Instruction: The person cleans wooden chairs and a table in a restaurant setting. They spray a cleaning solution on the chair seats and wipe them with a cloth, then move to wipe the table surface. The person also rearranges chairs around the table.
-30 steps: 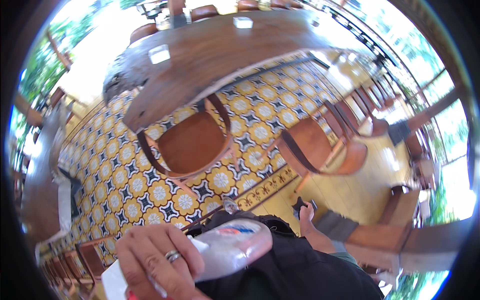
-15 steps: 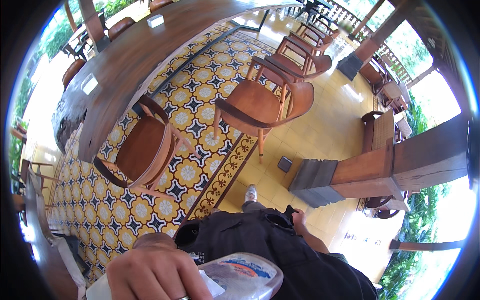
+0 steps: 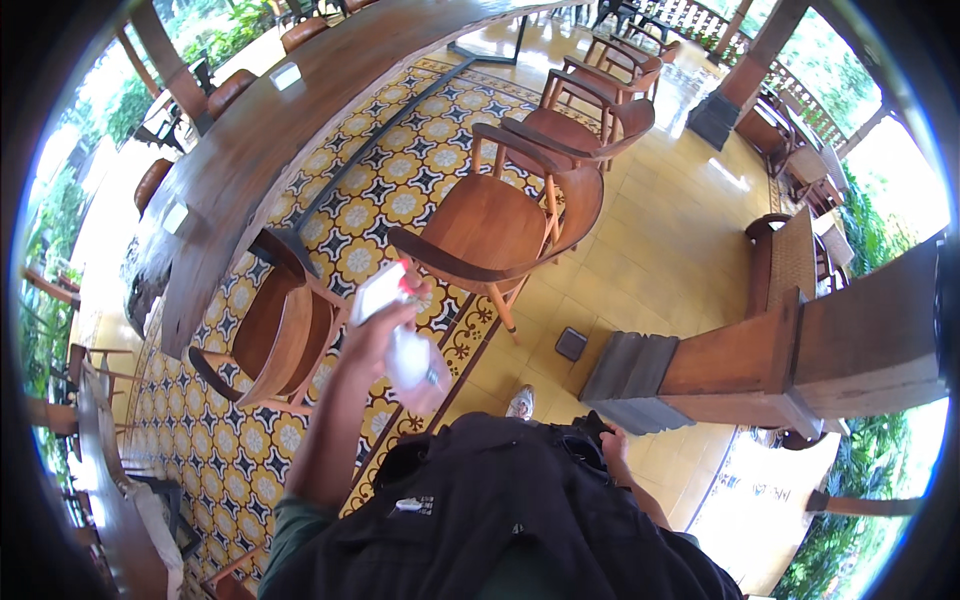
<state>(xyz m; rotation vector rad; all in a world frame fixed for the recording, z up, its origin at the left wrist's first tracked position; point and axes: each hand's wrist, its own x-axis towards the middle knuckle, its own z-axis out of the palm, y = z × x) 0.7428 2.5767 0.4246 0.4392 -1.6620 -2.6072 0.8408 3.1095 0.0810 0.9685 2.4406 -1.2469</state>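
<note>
Left hand (image 3: 374, 336) clasps the spray bottle (image 3: 411, 362), already raised, apart from the bench (image 3: 235, 150) beyond; right hand (image 3: 616, 448), lower, is at a dark object (image 3: 591, 425), grip unclear.

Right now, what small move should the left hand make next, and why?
Probably ease the left hand slightly toward the wooden chair just beyond it: the hand holds the spray bottle out ahead, and that chair's seat looks bare.

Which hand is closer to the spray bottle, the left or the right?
Left. The left hand grips the spray bottle near its top, out in front of the body. The right hand is apart from it, at the person's right side.
</note>
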